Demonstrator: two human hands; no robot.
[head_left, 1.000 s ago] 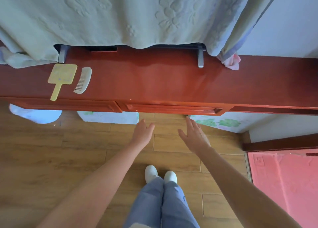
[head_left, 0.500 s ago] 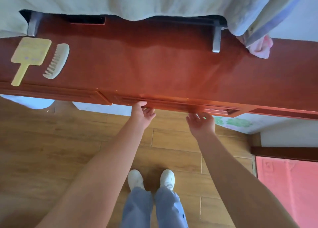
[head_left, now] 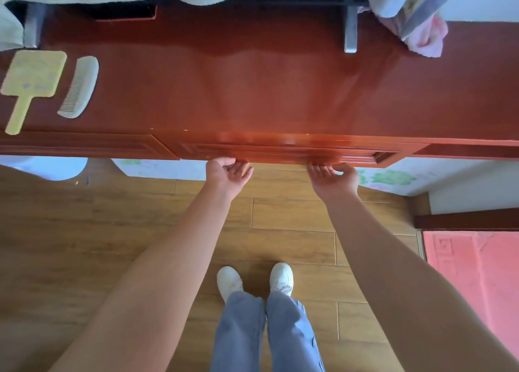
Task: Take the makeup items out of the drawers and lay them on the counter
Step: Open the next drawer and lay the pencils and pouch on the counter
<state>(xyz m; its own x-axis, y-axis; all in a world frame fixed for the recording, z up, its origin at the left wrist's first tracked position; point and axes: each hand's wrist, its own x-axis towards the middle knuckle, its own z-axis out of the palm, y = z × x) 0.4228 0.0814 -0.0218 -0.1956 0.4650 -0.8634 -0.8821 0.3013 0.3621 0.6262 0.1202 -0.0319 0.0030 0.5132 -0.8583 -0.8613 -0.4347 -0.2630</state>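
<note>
Both my arms reach straight out toward the drawer front point(head_left: 280, 152). My left hand point(head_left: 228, 172) turns palm up and hooks its curled fingers under the lower edge, left of the middle. My right hand point(head_left: 334, 176) grips the same edge nearer its right end.

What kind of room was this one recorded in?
Probably a home bedroom or dressing corner: a red wooden counter with a drawer, a comb and a yellow handled mirror or brush on it, and a wood-plank floor.
</note>
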